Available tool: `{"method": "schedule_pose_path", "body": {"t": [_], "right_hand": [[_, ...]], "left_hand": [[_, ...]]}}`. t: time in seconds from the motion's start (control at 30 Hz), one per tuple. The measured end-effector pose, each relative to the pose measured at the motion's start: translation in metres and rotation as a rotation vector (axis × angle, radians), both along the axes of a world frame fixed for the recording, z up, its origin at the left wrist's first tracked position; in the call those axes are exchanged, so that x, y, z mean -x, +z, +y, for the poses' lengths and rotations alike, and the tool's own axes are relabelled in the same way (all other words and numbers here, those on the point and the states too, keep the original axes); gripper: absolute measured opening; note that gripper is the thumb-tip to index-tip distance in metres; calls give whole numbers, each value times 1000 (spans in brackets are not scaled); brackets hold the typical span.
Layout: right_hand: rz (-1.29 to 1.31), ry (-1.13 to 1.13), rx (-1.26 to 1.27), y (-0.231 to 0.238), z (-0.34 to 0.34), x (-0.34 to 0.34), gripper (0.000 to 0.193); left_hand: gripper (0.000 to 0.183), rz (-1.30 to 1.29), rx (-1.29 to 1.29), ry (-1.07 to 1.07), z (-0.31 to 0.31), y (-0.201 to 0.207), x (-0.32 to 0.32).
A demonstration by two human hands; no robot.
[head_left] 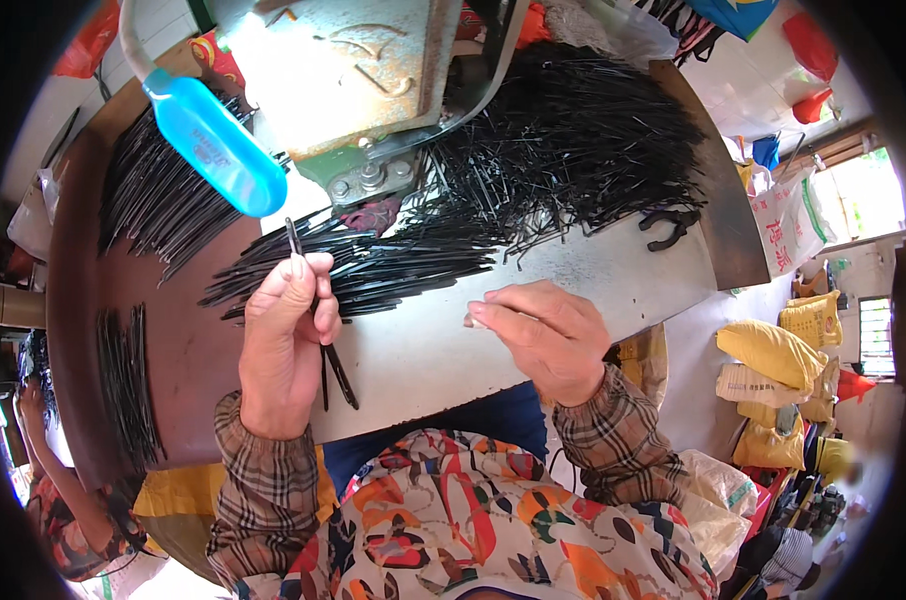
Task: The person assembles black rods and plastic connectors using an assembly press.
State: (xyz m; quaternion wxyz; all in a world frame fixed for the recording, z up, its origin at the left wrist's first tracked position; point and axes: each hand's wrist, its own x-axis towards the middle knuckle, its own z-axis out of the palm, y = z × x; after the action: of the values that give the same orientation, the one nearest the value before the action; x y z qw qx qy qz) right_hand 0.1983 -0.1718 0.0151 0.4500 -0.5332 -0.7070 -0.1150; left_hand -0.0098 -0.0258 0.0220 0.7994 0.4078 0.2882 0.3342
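Patterned cloth (pixel 493 520) in white, orange and red covers the person's chest at the lower edge, with checked sleeves (pixel 273 500) reaching forward on both sides to the wrists. Above the table, a blue lamp (pixel 218 150) on a pale bent neck hangs beside a worn metal machine (pixel 373 70) with bolts at its base. The left hand (pixel 283 330) is closed, thumb against curled fingers, pinching slim black sticks (pixel 341 378); one dark tip stands up past the thumb and two ends slant out below the hand, though whether tip and ends belong to the same piece cannot be told. The right hand (pixel 543 335) is well apart from it, over the metal sheet (pixel 593 290), its fingers bent and nearly together; something small and pale shows at the fingertips, but whether it is gripped is unclear. Between and beyond the hands, a bundle of black sticks (pixel 413 265) lies across the sheet, running into a large tangled heap (pixel 573 130). Two more bundles lie to the left, a larger one (pixel 168 195) near the lamp and a smaller one (pixel 128 385) on the brown tabletop (pixel 203 350). Dark pliers (pixel 670 228) rest near the heap's right edge. Yellow sacks (pixel 773 355) are stacked at the far right.
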Motion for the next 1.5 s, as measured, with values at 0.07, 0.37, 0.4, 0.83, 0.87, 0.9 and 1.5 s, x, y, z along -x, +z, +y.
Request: {"method": "schedule_pose_path", "body": {"t": [0.07, 0.37, 0.4, 0.83, 0.87, 0.9, 1.5], "right_hand": [[61, 15, 20, -5, -1, 4, 27], [93, 7, 52, -4, -11, 6, 19], [81, 8, 43, -3, -11, 6, 18], [141, 4, 79, -8, -12, 7, 23], [135, -17, 77, -8, -13, 8, 23], [185, -29, 84, -10, -14, 9, 21], [485, -709, 70, -10, -33, -108, 9]], "left_hand": [[26, 1, 23, -17, 1, -4, -1], [24, -20, 72, -38, -3, 0, -7], [24, -24, 76, -43, -4, -1, -6], [24, 15, 108, -56, -5, -7, -9], [25, 15, 102, -59, -4, -7, -9], [25, 25, 98, -56, -4, -8, -8], [43, 116, -1, 54, -12, 2, -29]]}}
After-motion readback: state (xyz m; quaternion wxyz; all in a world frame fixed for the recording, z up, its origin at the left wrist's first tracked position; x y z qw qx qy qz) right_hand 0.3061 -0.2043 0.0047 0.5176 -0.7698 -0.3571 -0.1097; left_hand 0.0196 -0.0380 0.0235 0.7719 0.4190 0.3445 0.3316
